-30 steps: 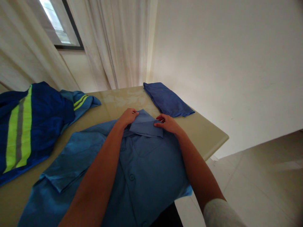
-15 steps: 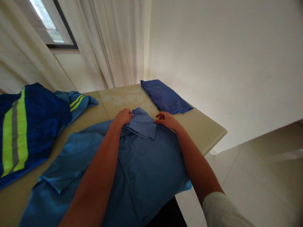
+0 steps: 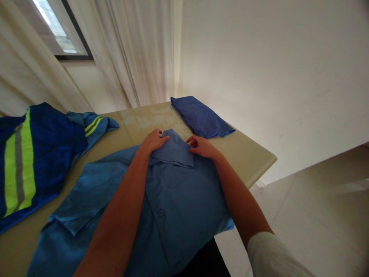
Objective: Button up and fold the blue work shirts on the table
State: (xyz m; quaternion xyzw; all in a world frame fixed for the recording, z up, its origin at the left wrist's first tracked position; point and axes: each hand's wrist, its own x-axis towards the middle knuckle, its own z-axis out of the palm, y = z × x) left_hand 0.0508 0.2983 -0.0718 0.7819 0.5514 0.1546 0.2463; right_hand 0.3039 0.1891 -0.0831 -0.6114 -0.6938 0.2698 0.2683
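On the shirt (image 3: 187,204), a folded sleeve (image 3: 175,152) lies between left hand (image 3: 155,141) and right hand (image 3: 202,147), fingers curled at its edges; pinching, I can't tell.

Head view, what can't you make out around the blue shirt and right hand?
In the head view:
Blue shirt: near part cut off by the bottom edge, front partly hidden by the left forearm.
Dark blue striped garment: cut off by the left edge.
Right hand: contact between thumb and cloth flap too small to tell.
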